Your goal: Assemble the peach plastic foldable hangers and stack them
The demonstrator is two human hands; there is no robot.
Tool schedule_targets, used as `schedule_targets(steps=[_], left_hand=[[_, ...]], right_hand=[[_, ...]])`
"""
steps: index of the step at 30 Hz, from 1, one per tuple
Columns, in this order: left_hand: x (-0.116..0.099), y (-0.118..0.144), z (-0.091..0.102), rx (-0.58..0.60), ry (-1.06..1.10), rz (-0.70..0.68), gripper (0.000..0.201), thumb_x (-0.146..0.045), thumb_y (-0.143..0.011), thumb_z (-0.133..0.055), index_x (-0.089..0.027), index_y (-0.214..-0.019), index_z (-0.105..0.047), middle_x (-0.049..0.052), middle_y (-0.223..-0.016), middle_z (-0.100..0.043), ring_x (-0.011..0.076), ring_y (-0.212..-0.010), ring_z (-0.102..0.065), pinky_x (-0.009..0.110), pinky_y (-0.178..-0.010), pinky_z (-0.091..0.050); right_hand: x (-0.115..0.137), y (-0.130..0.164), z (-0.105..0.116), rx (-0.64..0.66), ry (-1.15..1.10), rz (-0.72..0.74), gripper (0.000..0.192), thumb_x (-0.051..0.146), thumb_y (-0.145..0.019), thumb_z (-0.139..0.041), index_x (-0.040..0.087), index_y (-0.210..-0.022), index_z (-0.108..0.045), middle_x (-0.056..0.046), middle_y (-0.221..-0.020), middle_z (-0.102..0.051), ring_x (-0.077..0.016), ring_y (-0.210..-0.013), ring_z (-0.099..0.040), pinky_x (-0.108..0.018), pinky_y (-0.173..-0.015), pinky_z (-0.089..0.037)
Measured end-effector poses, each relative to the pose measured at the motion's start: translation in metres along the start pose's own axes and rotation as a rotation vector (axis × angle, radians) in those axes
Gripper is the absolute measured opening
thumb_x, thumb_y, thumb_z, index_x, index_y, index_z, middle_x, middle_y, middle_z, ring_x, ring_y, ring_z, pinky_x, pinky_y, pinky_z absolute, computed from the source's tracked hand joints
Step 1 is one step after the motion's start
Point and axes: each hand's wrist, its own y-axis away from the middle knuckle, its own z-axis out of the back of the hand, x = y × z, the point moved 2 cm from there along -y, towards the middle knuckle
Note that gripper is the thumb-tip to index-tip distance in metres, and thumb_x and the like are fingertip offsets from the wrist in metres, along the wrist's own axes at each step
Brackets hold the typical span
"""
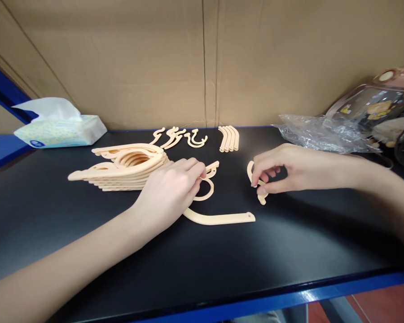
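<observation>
A tissue pack lay at the far left of the black table, at about ten o'clock from the left hand, with a white sheet standing out of its top. Just right of it, a stack of peach hanger bodies rested flat, its near end touching the knuckles of the left hand. That hand lay palm down, its fingers curled close and pinched on a curved hook piece, whose ring showed at three o'clock from the fingertips. At six o'clock from that ring, a long curved arm piece lay flat on the table, one end hidden under the hand.

Farther back, at twelve o'clock from the left hand, several small hook parts sat loose near the cardboard wall. Just right of them, four short curved bars lay side by side, touching one another.

The right hand hovered low at three o'clock from the left hand, well apart from it. Its thumb and fingers were narrowed and pinched on a small curved hook, which touched the table below the fingertips.

At one o'clock from the right hand, crumpled clear plastic wrap lay near the wall, and beyond it at the far right stood a clear container with a pinkish lid.
</observation>
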Motion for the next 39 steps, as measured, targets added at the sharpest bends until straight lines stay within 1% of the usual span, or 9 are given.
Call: schedule_targets(steps=[3, 6, 11, 15, 18, 21, 25, 33, 39], left_hand=[[-0.005, 0.001, 0.001, -0.014, 0.109, -0.049, 0.016, -0.017, -0.093, -0.042, -0.019, -0.093, -0.058, 0.003, -0.100, -0.065, 0.0195, -0.085, -0.061, 0.032, -0.070, -0.044], [-0.015, 0.005, 0.001, 0.012, 0.276, -0.157, 0.014, -0.029, -0.093, -0.048, -0.020, -0.095, -0.057, 0.006, -0.118, -0.061, 0.0229, -0.110, -0.058, 0.037, -0.087, -0.046], [-0.024, 0.010, -0.004, 0.085, 0.332, -0.318, 0.030, -0.049, -0.087, -0.057, -0.020, -0.094, -0.057, 0.011, -0.144, -0.043, 0.0279, -0.145, -0.016, 0.048, -0.116, -0.022], [-0.017, 0.008, -0.008, 0.186, 0.396, -0.299, 0.020, -0.038, -0.091, -0.052, -0.021, -0.081, -0.053, 0.009, -0.139, -0.047, 0.0253, -0.145, -0.019, 0.046, -0.115, -0.025], [-0.011, 0.006, -0.007, 0.219, 0.476, -0.282, 0.019, -0.032, -0.094, -0.048, -0.021, -0.079, -0.052, 0.009, -0.132, -0.050, 0.0223, -0.142, -0.027, 0.042, -0.112, -0.031], [-0.007, 0.006, -0.005, 0.219, 0.559, -0.238, 0.019, -0.030, -0.096, -0.045, -0.021, -0.080, -0.050, 0.008, -0.124, -0.053, 0.0203, -0.139, -0.032, 0.036, -0.110, -0.034], [-0.007, 0.006, -0.005, 0.206, 0.654, -0.159, 0.022, -0.030, -0.097, -0.042, -0.020, -0.078, -0.048, 0.007, -0.120, -0.054, 0.0205, -0.138, -0.034, 0.032, -0.105, -0.038], [-0.009, 0.003, 0.000, 0.207, 0.660, -0.094, 0.022, -0.030, -0.099, -0.039, -0.020, -0.080, -0.046, 0.007, -0.121, -0.052, 0.0205, -0.133, -0.040, 0.033, -0.100, -0.041], [-0.009, 0.004, -0.001, 0.171, 0.662, -0.057, 0.017, -0.032, -0.099, -0.039, -0.021, -0.090, -0.047, 0.006, -0.126, -0.055, 0.0205, -0.134, -0.039, 0.035, -0.103, -0.042]], right_hand=[[-0.010, 0.005, 0.005, 0.071, -0.033, 0.039, 0.019, 0.039, -0.077, -0.070, 0.030, -0.094, -0.071, 0.000, -0.100, -0.064, -0.0166, -0.087, -0.060, -0.030, -0.075, -0.045], [-0.016, 0.005, 0.004, 0.079, -0.054, 0.035, 0.017, 0.036, -0.077, -0.071, 0.030, -0.093, -0.072, 0.000, -0.107, -0.060, -0.0177, -0.097, -0.058, -0.032, -0.083, -0.045], [-0.008, -0.001, -0.005, 0.079, -0.070, 0.064, 0.010, 0.036, -0.079, -0.069, 0.026, -0.080, -0.073, -0.002, -0.108, -0.058, -0.0181, -0.102, -0.056, -0.034, -0.088, -0.043], [0.003, -0.006, -0.010, -0.051, -0.127, 0.107, 0.008, 0.029, -0.080, -0.066, 0.022, -0.080, -0.068, -0.003, -0.113, -0.061, -0.0180, -0.099, -0.058, -0.034, -0.088, -0.042], [0.007, -0.008, -0.015, -0.168, -0.178, 0.045, 0.012, 0.031, -0.085, -0.058, 0.021, -0.080, -0.061, 0.000, -0.088, -0.067, -0.0130, -0.071, -0.058, -0.027, -0.066, -0.042], [0.009, -0.009, -0.021, -0.207, -0.211, 0.010, 0.017, 0.035, -0.093, -0.048, 0.022, -0.083, -0.050, 0.005, -0.065, -0.060, -0.0099, -0.054, -0.051, -0.023, -0.054, -0.035], [0.013, -0.008, -0.022, -0.246, -0.121, -0.013, 0.021, 0.039, -0.097, -0.043, 0.023, -0.083, -0.041, 0.008, -0.058, -0.045, -0.0096, -0.050, -0.041, -0.023, -0.050, -0.028], [0.014, -0.009, -0.023, -0.105, 0.018, 0.021, 0.028, 0.033, -0.099, -0.034, 0.022, -0.074, -0.041, 0.006, -0.058, -0.042, -0.0100, -0.050, -0.039, -0.026, -0.052, -0.025], [0.016, -0.010, -0.025, -0.144, 0.031, 0.071, 0.026, 0.036, -0.097, -0.042, 0.022, -0.074, -0.042, 0.007, -0.056, -0.040, -0.0095, -0.048, -0.036, -0.025, -0.051, -0.024]])
